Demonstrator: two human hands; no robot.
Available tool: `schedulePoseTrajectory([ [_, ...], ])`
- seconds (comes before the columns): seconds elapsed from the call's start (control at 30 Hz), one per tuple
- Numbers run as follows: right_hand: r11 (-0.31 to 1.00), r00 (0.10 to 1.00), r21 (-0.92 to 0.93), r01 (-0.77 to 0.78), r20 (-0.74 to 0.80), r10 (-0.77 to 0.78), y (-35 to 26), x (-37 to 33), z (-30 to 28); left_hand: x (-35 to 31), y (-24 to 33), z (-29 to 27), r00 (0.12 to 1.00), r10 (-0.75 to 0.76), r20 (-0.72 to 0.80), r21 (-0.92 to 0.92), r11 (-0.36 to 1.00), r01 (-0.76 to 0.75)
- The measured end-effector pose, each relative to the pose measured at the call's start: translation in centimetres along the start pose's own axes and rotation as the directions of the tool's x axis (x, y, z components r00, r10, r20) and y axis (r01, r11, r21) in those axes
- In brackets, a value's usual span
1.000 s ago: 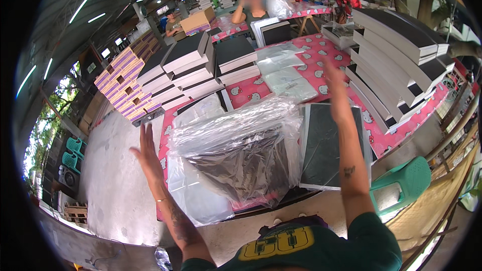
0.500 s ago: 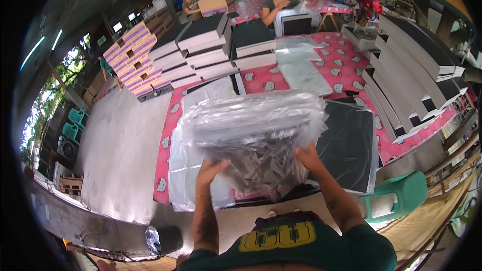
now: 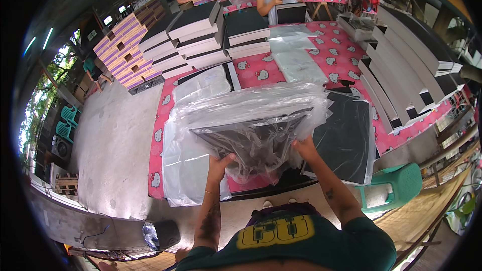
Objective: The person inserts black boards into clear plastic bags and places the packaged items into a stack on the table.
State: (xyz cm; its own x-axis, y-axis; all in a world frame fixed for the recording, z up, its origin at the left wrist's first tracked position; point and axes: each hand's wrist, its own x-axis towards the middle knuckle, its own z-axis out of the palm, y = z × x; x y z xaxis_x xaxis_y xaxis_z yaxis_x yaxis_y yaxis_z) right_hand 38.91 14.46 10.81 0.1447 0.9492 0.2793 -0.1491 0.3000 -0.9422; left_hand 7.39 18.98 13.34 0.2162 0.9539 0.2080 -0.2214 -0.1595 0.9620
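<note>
Between my hands is a flat black panel in a loose clear plastic bag [image 3: 251,138], tilted above the near part of the table. My left hand [image 3: 220,165] is closed on the bag's near left side, thumb on top. At the near right corner, my right hand [image 3: 304,148] grips the same bag. Crumpled clear film hangs past the panel's near edge, and a wide fold of film lies over its far edge. To the right lies another plastic-covered black panel [image 3: 344,138]. Flat clear plastic bags [image 3: 188,170] are spread under and left of my hands.
Stacks of black-topped white panels stand at the back left [image 3: 198,35] and right [image 3: 401,70] of the pink patterned table [image 3: 263,74]. More clear bags [image 3: 298,62] lie mid-table. A green stool [image 3: 396,185] stands at the near right. Across the table is another person [image 3: 273,0].
The bagged panel has tipped, and its black face now shows more clearly through flatter film. Both hands keep their grip. The view has shifted slightly, and the person across has lowered their hands.
</note>
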Motion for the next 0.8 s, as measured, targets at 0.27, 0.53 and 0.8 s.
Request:
schedulePoseTrajectory([
  [0.27, 1.000, 1.000, 0.003, -0.005, -0.002, 0.005, 1.2, 1.2, -1.8, 0.9, 1.3, 1.0, 1.000, -0.019, 0.006, -0.041, 0.999, 0.019],
  [0.53, 0.887, 0.937, -0.454, -0.084, 0.267, 0.225, -0.8, -0.8, -4.9, -1.5, -4.0, -4.6, 0.920, -0.308, 0.242, 0.398, 0.896, 0.195],
  [0.8, 0.999, 0.997, -0.027, 0.037, 0.066, -0.035, -5.2, 3.0, 1.5, 4.5, 4.4, 0.6, 0.999, -0.044, 0.016, -0.141, 0.989, 0.046],
])
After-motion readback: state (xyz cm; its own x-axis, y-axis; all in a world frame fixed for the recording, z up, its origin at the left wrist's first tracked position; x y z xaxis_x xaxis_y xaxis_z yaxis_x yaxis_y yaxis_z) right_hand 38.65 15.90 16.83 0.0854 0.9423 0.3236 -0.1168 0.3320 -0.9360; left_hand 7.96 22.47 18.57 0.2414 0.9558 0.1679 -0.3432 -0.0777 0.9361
